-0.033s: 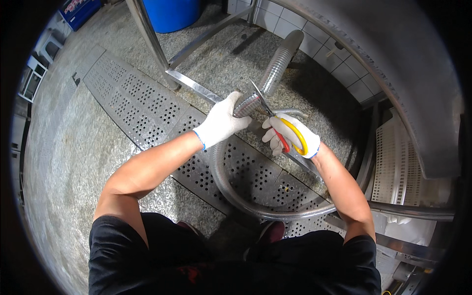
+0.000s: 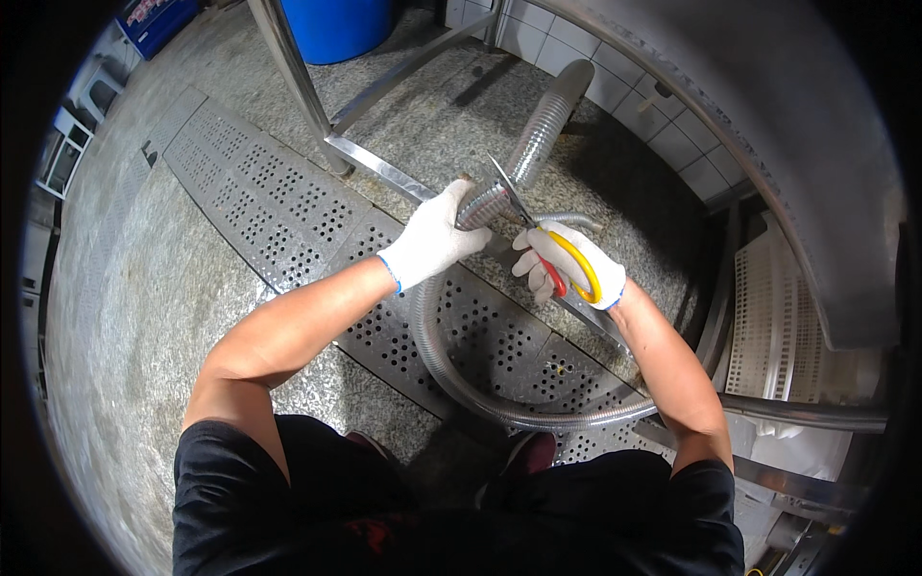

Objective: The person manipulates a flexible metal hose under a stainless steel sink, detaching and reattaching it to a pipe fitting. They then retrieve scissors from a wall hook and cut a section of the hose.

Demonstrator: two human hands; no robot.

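In a white knit glove, my left hand (image 2: 427,240) wraps round a clear ribbed hose (image 2: 486,205) with wire coils, near the middle of the view. My right hand (image 2: 600,274), also gloved in white, grips scissors (image 2: 576,257) with yellow and red handles. The metal blades point up and away, lying against the hose just right of my left hand. Whether the hose sits between the blades, I cannot tell. Beyond the blades, a wide ribbed hose section (image 2: 547,125) slants up toward the tiled wall.
A perforated metal drain cover (image 2: 379,235) crosses the floor, with a looping hose (image 2: 523,420) over it. Steel frame bars (image 2: 379,173) run just beyond my hands. A blue barrel (image 2: 336,29) stands at the back, a white plastic basket (image 2: 778,317) at right.
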